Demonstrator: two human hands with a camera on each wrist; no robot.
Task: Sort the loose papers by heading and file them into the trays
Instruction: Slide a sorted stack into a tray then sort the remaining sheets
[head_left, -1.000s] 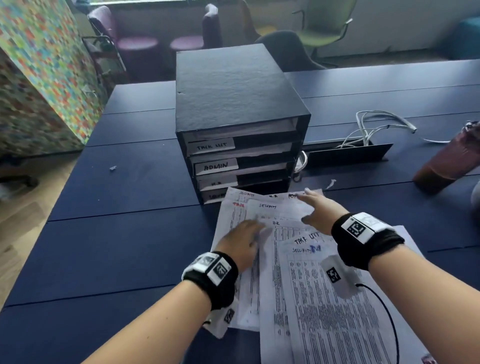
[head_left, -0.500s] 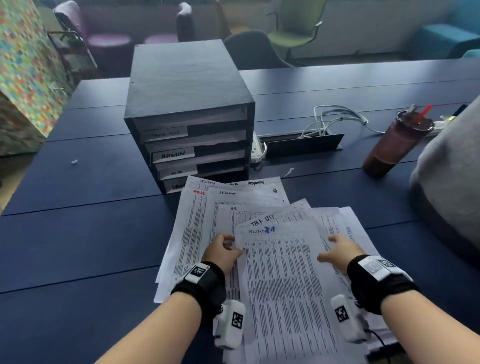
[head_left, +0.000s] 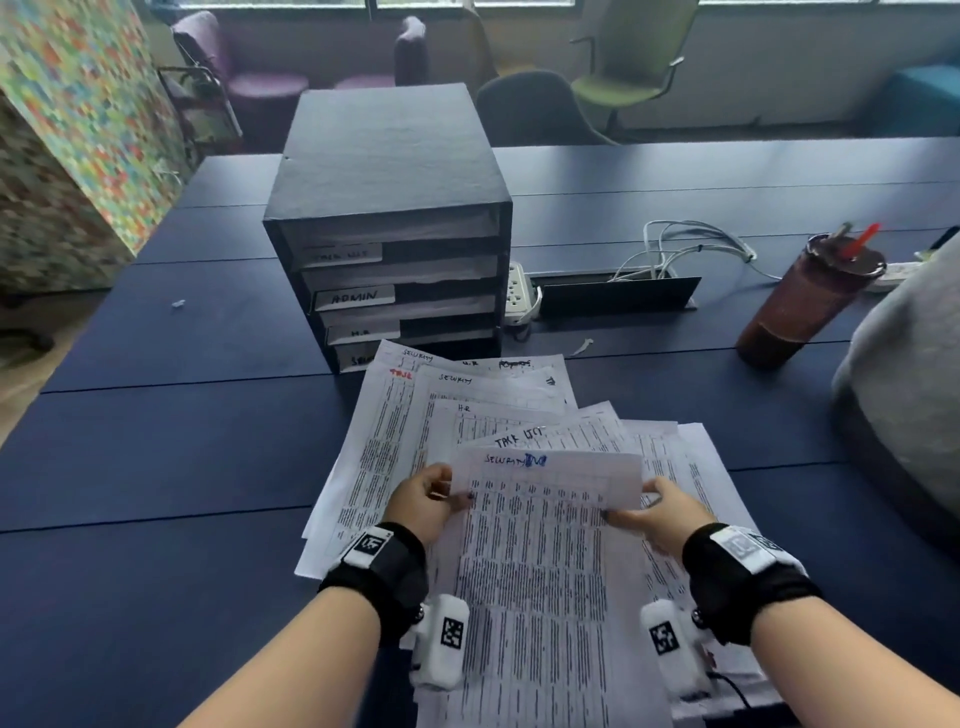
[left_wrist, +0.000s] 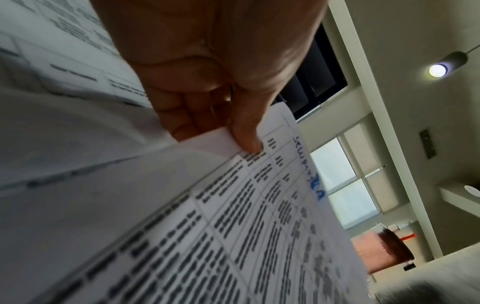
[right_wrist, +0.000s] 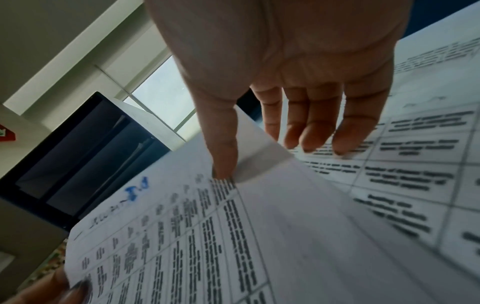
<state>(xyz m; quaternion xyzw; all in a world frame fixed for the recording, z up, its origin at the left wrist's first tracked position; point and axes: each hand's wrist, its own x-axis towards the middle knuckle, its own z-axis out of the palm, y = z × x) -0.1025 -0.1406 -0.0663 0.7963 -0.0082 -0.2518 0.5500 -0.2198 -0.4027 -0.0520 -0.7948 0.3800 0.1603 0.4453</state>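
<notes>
A printed sheet (head_left: 540, 545) headed "SECURITY" with a blue scribble lies on top of the fanned pile of loose papers (head_left: 467, 400), its far edge raised. My left hand (head_left: 452, 493) pinches its left edge, thumb on top, as the left wrist view shows with the sheet (left_wrist: 233, 205) under the thumb (left_wrist: 246, 142). My right hand (head_left: 631, 506) pinches the right edge; in the right wrist view the thumb (right_wrist: 223, 160) lies on the sheet (right_wrist: 207, 226) and the fingers reach beneath. The black tray unit (head_left: 384, 156) stands behind the pile, labelled TASK LIST, ADMIN and H.R; the pile partly hides its lowest label.
A maroon tumbler (head_left: 805, 301) with a red straw stands at the right. White cables (head_left: 685, 244), a power strip (head_left: 519, 293) and a raised black flap (head_left: 618, 296) sit right of the trays. A grey bulk (head_left: 904, 405) fills the right edge. Chairs stand beyond the table.
Both hands drew back from the pile's far edge to the top sheet's sides. They took hold of it and lifted its far edge off the pile.
</notes>
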